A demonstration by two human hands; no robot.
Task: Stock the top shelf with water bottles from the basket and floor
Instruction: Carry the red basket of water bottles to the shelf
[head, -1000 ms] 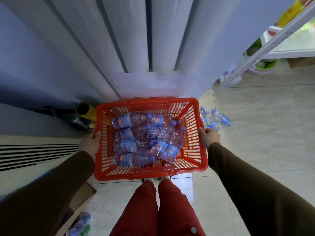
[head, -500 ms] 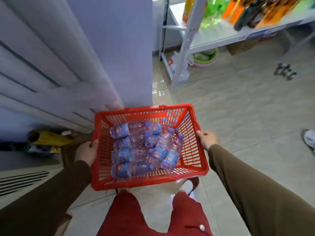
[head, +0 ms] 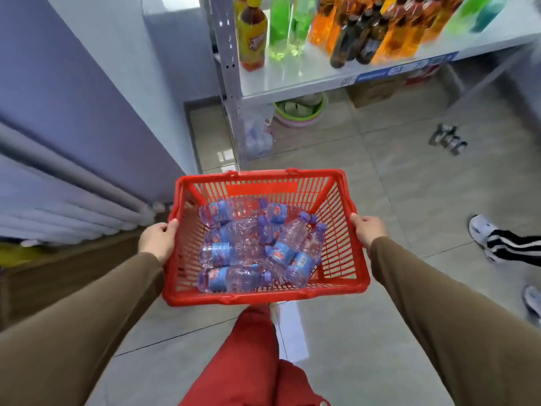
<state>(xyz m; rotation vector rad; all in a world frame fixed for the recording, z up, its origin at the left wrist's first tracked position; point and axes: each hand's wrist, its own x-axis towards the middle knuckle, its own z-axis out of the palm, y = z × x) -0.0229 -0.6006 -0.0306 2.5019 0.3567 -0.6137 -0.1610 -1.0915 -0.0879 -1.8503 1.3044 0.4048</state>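
A red plastic basket [head: 345, 247] hangs in front of me above the floor, carried level. Several small clear water bottles [head: 234, 250] with blue labels and purple caps lie on their sides inside it. My left hand [head: 156, 240] grips the basket's left rim. My right hand [head: 367, 230] grips the right rim. Ahead stands a white metal shelf unit [head: 292, 83], its visible shelf carrying coloured drink bottles [head: 366, 33]; the top shelf is out of view.
A radiator [head: 58, 194] and purple wall are on my left. Under the shelf sit a green basin [head: 301, 112], a plastic bag of bottles [head: 257, 136] and a cardboard box [head: 371, 92]. Several cans [head: 448, 139] lie on the floor. Another person's foot [head: 483, 230] stands at right.
I have turned right from the radiator with the basket held in both hands; the shelf unit has come closer and fills the upper view. Another person's foot is closer on the right.
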